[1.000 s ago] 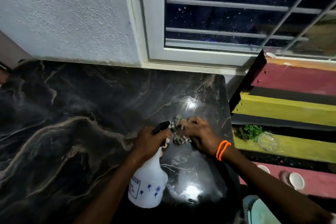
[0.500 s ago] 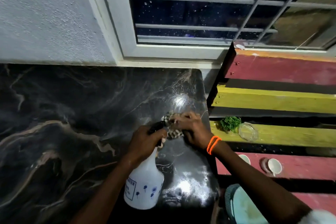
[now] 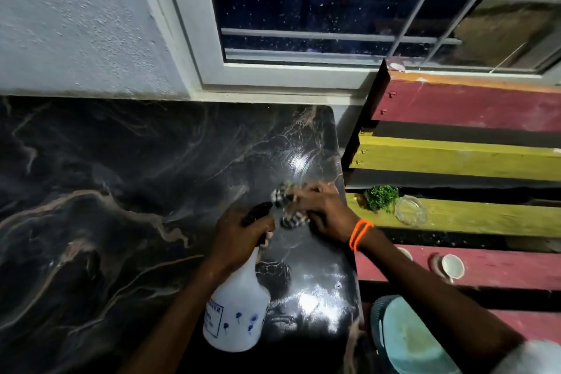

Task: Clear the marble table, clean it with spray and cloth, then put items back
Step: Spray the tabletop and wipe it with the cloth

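Hardly anything has moved: left hand [image 3: 239, 237] still grips the light plastic spray bottle [image 3: 236, 310] by its neck; right hand [image 3: 323, 211] bunches the soft cloth [image 3: 287, 206].

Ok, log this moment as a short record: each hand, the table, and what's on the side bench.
left hand: grips spray bottle by its trigger head
right hand: holds patterned cloth on the table
marble table: dark, glossy, veined
bench: green plant, glass dish, white cup

Spray bottle [image 3: 238, 310] left of cloth [image 3: 287, 205], both above table [image 3: 121, 176].
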